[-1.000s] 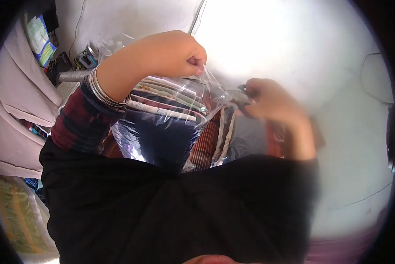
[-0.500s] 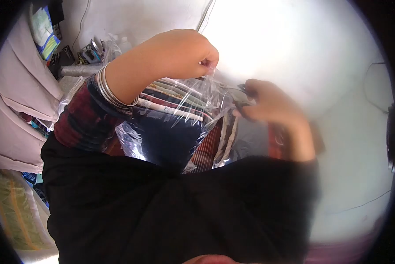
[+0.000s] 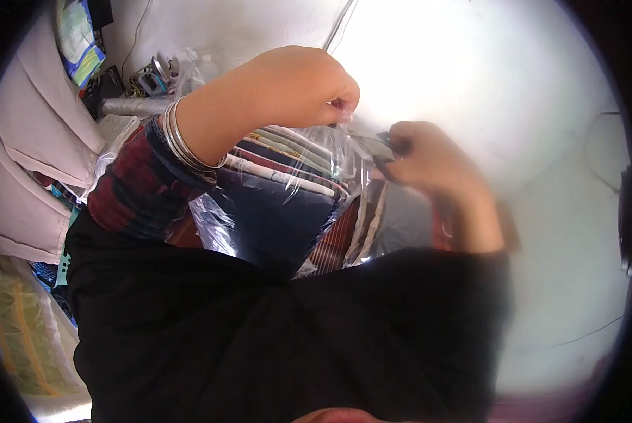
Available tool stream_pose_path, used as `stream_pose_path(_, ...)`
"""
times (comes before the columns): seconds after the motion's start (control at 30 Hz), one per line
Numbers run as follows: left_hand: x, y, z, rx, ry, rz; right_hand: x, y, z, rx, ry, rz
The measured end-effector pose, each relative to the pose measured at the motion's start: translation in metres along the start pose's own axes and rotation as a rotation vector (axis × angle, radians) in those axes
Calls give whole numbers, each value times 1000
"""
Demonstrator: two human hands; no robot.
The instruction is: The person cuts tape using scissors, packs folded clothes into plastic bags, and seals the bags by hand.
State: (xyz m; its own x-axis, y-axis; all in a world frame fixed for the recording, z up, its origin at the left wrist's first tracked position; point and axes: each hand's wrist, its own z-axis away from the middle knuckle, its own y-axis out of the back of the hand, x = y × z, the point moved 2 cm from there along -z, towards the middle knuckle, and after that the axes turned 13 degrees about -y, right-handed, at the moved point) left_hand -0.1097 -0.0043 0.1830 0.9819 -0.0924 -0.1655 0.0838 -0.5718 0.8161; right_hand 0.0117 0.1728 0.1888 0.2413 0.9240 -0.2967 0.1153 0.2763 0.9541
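Observation:
My left hand (image 3: 316, 88), at the end of an arm with silver bangles (image 3: 178, 137), pinches the gathered top of a clear plastic bag (image 3: 345, 158). Inside or under that plastic stands a row of folded cloths (image 3: 281, 169), with a dark blue one (image 3: 270, 211) at the front. My right hand (image 3: 432, 158) is closed around the black handles of a pair of scissors (image 3: 381, 141). The scissors' blades point left at the plastic just below my left fingers. Whether the blades touch it, I cannot tell.
Pale pink cloth (image 3: 34, 155) hangs at the left. Behind my left arm are an iron (image 3: 154, 77) and a plastic-wrapped roll (image 3: 129, 106). A white wall (image 3: 457, 63) rises behind, and reddish striped cloth (image 3: 330, 243) lies below the bag.
The view has shifted slightly. My left fingers sit lower on the plastic, and the scissors have come a little nearer to them. Both hands keep their hold.

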Motion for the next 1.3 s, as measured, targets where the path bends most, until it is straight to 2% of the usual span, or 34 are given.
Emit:
stream_pose_path(0.1, -2, -4, 1, -4, 10, -1, 3, -2, -4, -22, -28, 15)
stream_pose_path(0.17, -2, -8, 0, -3, 6, 0, 5, -5, -7, 4, 70, -65)
stream_pose_path(0.3, -3, -13, 0, 6, -34, 15, 0, -11, -12, 12, 94, 12)
stream_pose_path(0.47, -8, 3, 17, 77, 23, 144, 12, -19, -16, -25, 63, -153)
stream_pose_path(0.57, -20, 10, 26, -27, 117, 57, 15, -20, -16, -52, 29, -169)
stream_pose_path(0.63, -26, 10, 24, -243, 327, 99, 13, -19, -16, -55, 22, -157)
stream_pose_path(0.67, -25, 10, 24, -242, 327, 98, 13, -19, -16, -56, 12, -144)
stream_pose_path(0.73, -20, 12, 24, -126, 176, 60, 11, -20, -15, -24, 34, -144)
stream_pose_path(0.87, -20, 8, 22, -108, 174, 78, 4, -24, -18, 33, 109, -165)
stream_pose_path(0.93, -21, 4, 21, -47, 92, 34, 5, -26, -23, 16, 106, -178)
stream_pose_path(1.1, -26, -3, 16, -61, 77, 11, 10, -28, -35, -40, 11, -145)
stream_pose_path(1.3, -15, -10, 17, -56, 62, -27, -4, -37, -33, 56, 142, -85)
